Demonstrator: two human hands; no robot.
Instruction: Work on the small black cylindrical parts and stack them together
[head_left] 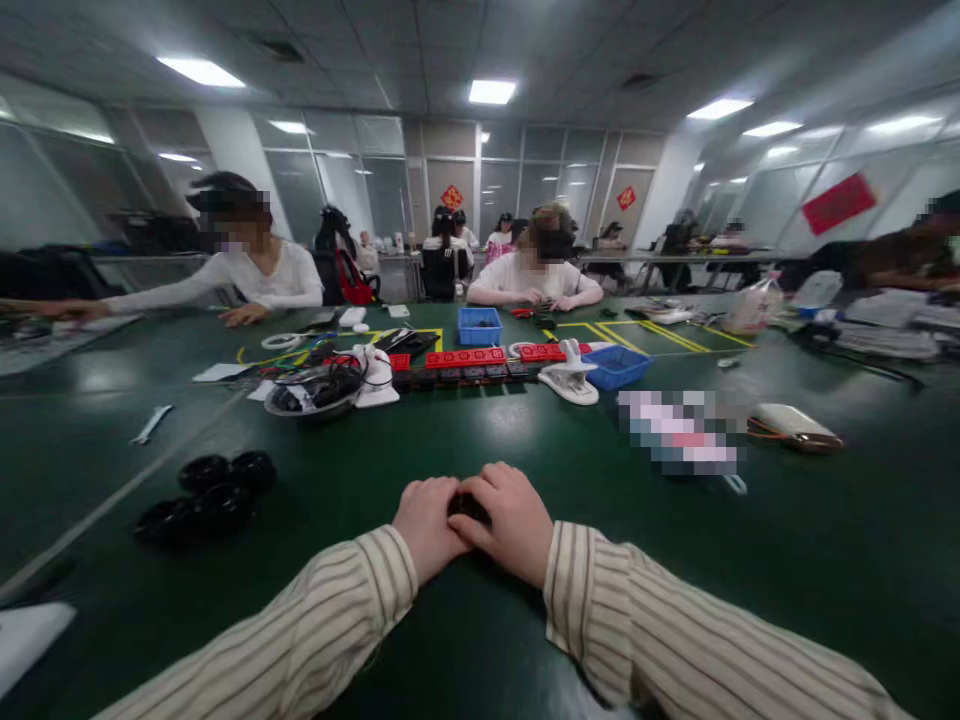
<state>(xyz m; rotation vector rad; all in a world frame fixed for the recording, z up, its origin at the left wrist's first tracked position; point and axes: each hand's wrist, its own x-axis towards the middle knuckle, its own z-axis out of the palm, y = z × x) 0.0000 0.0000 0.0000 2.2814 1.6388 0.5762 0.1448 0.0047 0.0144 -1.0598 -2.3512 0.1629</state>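
The left hand (426, 522) and right hand (508, 518) press together on the dark green table (525, 440), fingers curled shut around a small black object (466, 506) — only a sliver shows between them. To the left lies a cluster of round black plastic parts (204, 494). Beyond sit red-and-black power strips (465, 364), a blue plastic bin (479, 326) and a bowl of tangled cables (315, 392) — other people work across the table.

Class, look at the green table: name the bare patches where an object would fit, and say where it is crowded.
Bare green table lies between the two closed hands, left hand and right hand, which together hold a small dark part, and the row of red switch blocks. More is bare right of the striped sleeve. Crowded: around the bowl of black cables and round black parts.
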